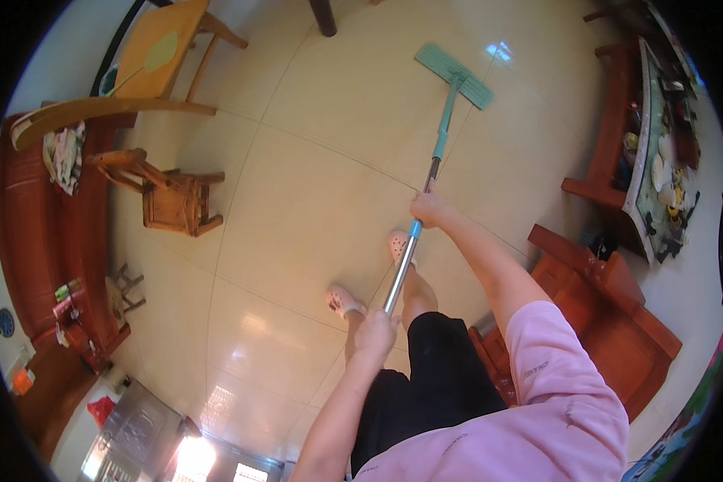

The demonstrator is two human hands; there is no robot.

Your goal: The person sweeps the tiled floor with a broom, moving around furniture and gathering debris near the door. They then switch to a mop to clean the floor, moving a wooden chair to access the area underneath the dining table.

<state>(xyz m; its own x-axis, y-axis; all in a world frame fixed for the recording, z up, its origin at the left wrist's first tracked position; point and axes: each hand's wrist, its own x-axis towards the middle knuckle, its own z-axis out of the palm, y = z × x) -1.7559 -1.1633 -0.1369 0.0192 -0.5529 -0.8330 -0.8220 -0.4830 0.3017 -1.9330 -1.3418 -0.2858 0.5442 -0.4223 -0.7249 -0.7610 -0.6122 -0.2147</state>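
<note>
A flat mop (400,269) with a silver pole, blue collar and green joint slants away from me across the tiled floor. Its rectangular green head (455,76) rests on the tiles at the far side. Wrapped round the upper end of the pole, my left hand (375,333) is closed near my thighs. Farther along, just beyond the blue collar, my right hand (430,208) grips the pole with my arm stretched forward. Between the two hands a length of bare pole shows. The pole's top end is hidden by my left hand.
At the left stand a small wooden chair (178,205), a larger wooden chair (157,48) with a fly swatter on it, and a red-brown wooden bench (48,209). On the right are a cluttered table (659,161) and a red-brown wooden armchair (598,321). A dark leg (323,16) stands far ahead.
</note>
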